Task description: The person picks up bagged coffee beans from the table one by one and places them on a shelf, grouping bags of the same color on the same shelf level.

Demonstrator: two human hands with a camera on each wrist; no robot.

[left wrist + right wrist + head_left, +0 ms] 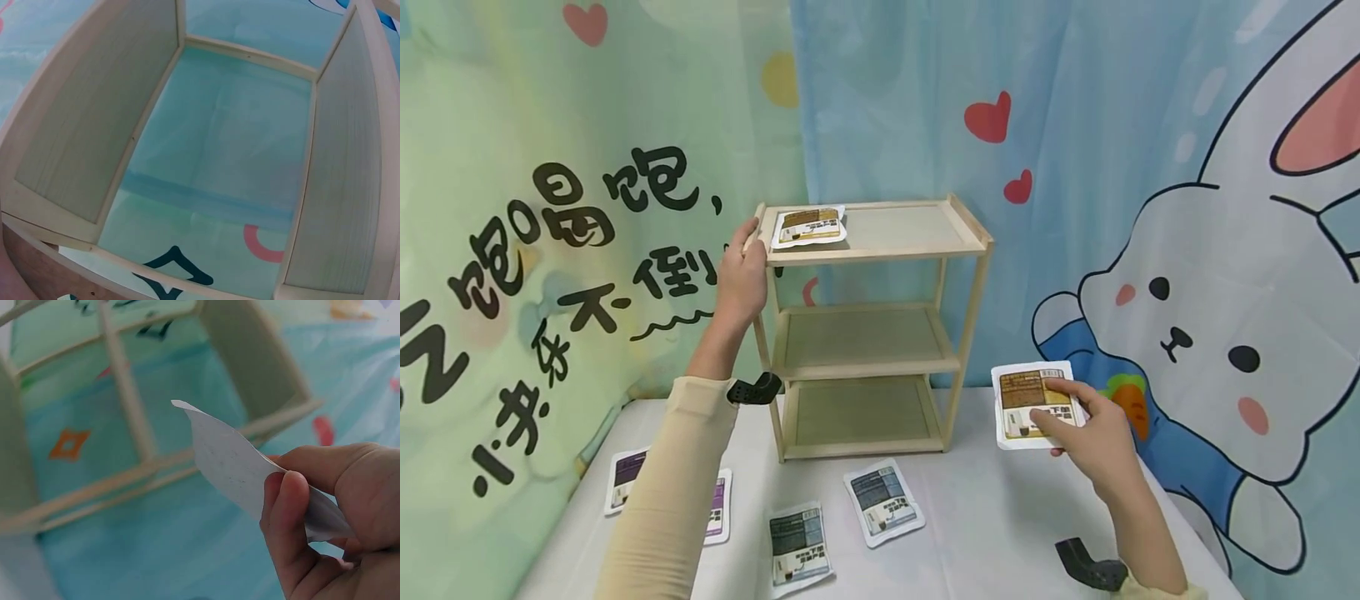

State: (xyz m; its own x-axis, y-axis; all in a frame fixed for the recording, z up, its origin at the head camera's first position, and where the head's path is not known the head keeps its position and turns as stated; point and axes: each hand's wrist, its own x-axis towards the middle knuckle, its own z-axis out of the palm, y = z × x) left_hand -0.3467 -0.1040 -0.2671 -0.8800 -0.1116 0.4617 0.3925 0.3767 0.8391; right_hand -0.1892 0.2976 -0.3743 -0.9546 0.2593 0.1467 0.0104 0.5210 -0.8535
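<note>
A three-tier wooden shelf (865,367) stands on the table in the head view. My left hand (743,279) grips the left end of its top tier; in the left wrist view just a sliver of that hand shows at the lower left. One flat packet (808,227) with a yellow-brown label lies on the top tier, near the left hand. Right of the shelf, above the table, my right hand (1101,433) pinches a similar packet (1017,400) between thumb and fingers. The right wrist view shows this packet's plain white side (225,459).
On the white table (970,517), two packets with dark blue-grey labels (883,500) lie before the shelf. Two purple-labelled packets (718,508) lie at the left, partly behind the left sleeve (662,492). A printed curtain (895,100) hangs close behind the shelf.
</note>
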